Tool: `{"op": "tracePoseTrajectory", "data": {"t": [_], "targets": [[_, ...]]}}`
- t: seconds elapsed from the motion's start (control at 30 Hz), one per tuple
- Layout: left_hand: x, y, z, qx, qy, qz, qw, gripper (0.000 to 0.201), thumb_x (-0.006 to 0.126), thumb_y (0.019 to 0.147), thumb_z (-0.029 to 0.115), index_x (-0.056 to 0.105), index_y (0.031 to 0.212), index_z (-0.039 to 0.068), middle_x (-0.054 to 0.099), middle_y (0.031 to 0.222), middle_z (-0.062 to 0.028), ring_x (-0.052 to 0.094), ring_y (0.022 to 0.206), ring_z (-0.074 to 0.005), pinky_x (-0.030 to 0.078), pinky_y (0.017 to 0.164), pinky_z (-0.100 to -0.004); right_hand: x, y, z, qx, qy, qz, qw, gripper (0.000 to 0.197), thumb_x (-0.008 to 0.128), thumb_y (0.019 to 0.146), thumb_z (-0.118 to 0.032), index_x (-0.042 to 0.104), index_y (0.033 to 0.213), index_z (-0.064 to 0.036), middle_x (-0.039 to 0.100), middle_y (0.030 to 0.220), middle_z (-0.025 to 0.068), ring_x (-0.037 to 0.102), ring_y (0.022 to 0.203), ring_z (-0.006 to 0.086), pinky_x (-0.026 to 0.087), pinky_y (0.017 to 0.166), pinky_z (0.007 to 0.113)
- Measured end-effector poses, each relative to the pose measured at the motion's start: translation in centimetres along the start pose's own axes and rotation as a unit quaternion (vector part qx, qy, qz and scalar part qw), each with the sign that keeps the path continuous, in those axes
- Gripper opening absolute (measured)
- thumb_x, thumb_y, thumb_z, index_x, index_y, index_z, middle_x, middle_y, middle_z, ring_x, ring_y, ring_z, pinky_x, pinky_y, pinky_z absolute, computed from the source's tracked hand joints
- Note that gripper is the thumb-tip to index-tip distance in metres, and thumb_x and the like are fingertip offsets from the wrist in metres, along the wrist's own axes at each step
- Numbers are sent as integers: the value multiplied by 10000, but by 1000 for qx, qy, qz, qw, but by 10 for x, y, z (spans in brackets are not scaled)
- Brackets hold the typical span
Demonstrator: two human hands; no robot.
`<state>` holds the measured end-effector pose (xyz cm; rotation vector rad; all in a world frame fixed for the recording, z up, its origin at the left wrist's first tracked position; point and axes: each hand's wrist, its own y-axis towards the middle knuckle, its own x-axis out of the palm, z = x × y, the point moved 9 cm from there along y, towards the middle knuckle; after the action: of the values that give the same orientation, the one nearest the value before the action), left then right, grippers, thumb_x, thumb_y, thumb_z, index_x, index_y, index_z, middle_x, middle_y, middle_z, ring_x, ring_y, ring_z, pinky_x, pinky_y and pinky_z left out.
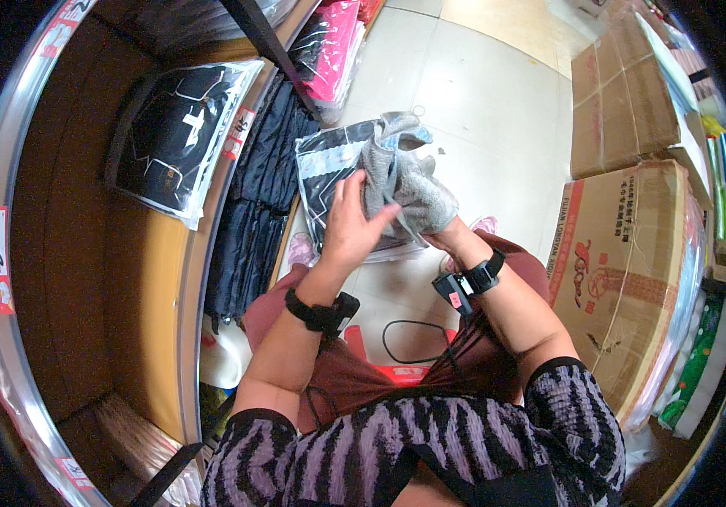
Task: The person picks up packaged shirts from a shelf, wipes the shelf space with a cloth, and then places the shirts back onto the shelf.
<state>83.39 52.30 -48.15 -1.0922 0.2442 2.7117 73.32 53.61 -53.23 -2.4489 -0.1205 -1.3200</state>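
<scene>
A crumpled grey cloth with a blue edge is held up in front of me, over a flat black garment in a clear plastic bag. My left hand lies against the cloth's left side, thumb stretched out and fingers apart. At its lower right, my right hand grips the cloth, with most of its fingers hidden behind the fabric.
A wooden shelf on the left bears a bagged black garment. Folded black garments are stacked below it. Cardboard boxes line the right side. Pink bagged goods lie at the far left of the tiled floor.
</scene>
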Motion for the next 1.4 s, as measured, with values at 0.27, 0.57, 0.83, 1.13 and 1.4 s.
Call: {"op": "tracePoseTrajectory", "data": {"t": [0.27,0.57,0.83,1.13,1.4], "targets": [[6,8,-25,-108,-355,-55,927,337,532,828,94,440,1137,-3,531,922,-43,504,799,-77,419,712,-208,10,-6,-8,23,-18,-17,999,272,499,835,-175,508,1064,-29,566,956,53,553,844,134,467,736,248],[-27,15,-40,-122,-542,5,831,208,399,892,119,444,1086,62,545,993,-38,535,901,-125,446,789,-281,-12,-2,-26,-36,-150,38,987,360,562,792,-128,466,1126,-36,529,1037,42,506,921,137,418,821,272],[-86,43,47,-60,-510,-70,855,289,367,887,120,407,1154,15,510,1089,-67,485,1012,-137,370,882,-268,-44,2,-40,6,-630,-2,777,375,558,750,-116,474,1108,-43,531,1048,117,514,963,175,401,846,289],[-30,30,88,-55,-325,-302,894,267,460,854,167,486,1078,25,526,981,-2,477,895,-73,376,801,-202,43,-33,-99,-270,-455,-68,846,362,618,710,-181,508,1027,-45,574,922,112,518,949,197,394,825,295],[-69,1,98,52,-33,-257,964,413,637,704,149,478,1059,10,548,944,-30,487,860,-98,392,795,-245,89,-55,-110,-234,-433,-87,866,158,568,791,-163,493,831,-30,498,755,-6,441,725,77,386,646,228]]}}
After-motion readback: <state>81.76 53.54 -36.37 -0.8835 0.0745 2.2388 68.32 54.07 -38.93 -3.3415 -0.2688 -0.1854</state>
